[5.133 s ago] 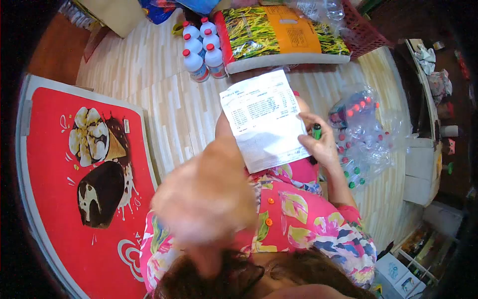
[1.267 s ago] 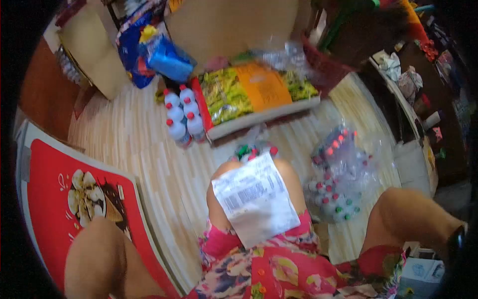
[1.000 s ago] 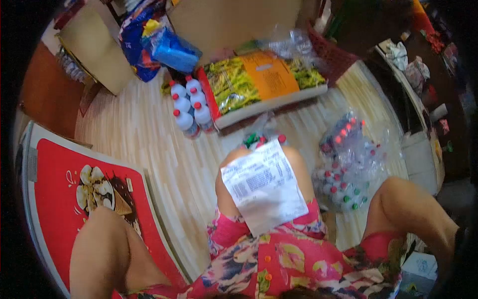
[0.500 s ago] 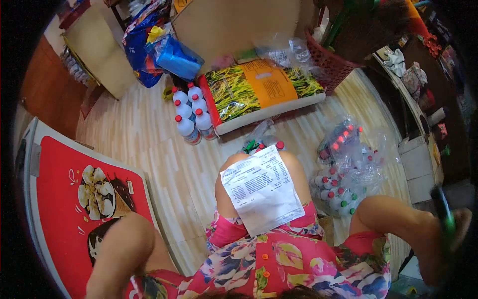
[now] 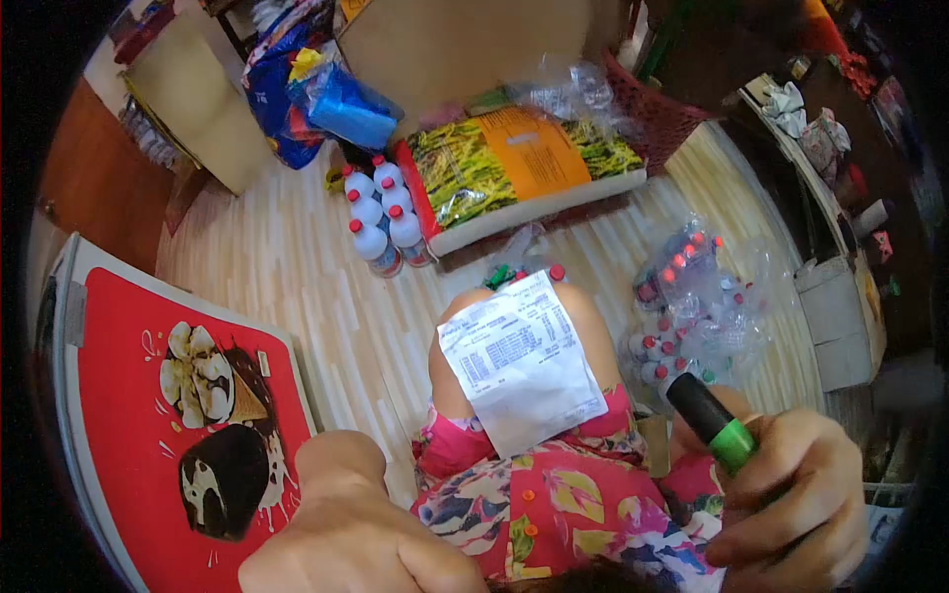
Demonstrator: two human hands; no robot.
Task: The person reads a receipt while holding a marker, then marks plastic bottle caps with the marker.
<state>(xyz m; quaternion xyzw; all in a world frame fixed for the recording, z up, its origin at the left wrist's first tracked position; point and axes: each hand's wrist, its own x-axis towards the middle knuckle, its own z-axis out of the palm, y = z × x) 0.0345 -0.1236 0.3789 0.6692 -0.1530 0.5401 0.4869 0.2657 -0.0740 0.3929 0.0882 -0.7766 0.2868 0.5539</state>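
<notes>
On my knees lies a white printed receipt (image 5: 519,371), spread flat with its text facing me. My right hand (image 5: 801,494) grips a green marker with a black cap (image 5: 707,420), held up to the right of the receipt with the cap pointing up and left. Low on the left is my left hand (image 5: 371,539), bent at the wrist with its back towards me. Its fingers run past the bottom edge of the view, so what they do is hidden. The flowered pink garment (image 5: 563,494) covers my lap beneath both hands.
A red ice-cream freezer (image 5: 124,395) stands at my left. White bottles with red caps (image 5: 371,240) and a large rice sack (image 5: 534,163) are ahead. Bagged bottles (image 5: 682,296) sit on the floor at right, near a pink basket (image 5: 657,119).
My right hand has come in from the far right with the marker, closer to the receipt. My left arm has swung inward and its hand now shows. The receipt stays on my knees.
</notes>
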